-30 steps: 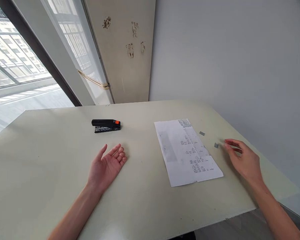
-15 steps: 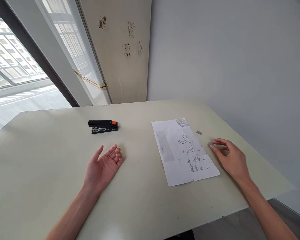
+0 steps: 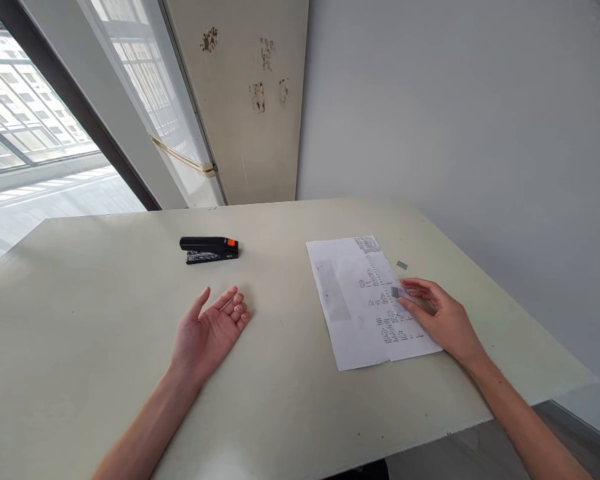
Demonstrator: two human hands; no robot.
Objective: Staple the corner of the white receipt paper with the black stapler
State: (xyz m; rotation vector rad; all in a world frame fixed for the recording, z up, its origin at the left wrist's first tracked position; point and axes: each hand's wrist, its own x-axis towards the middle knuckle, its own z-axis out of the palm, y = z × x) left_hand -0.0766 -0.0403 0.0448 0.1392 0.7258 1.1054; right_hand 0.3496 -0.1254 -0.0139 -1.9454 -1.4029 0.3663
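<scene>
My right hand lies over the right edge of a printed white sheet of paper. Its thumb and forefinger pinch a small grey strip of staples just above the paper. My left hand rests palm up on the pale tabletop, fingers loosely spread and empty. Beyond the left hand, a black stapler with an orange tab lies on its base. A second small grey staple strip lies on the table just past the sheet's right edge.
The table's right edge runs close to a grey wall. Behind the table stand a stained beige panel and a large window at the left. The near table edge is just below my forearms.
My right hand reached the staple strip lying right of the paper, closed on it and carried it left onto the sheet. My left hand has stayed put.
</scene>
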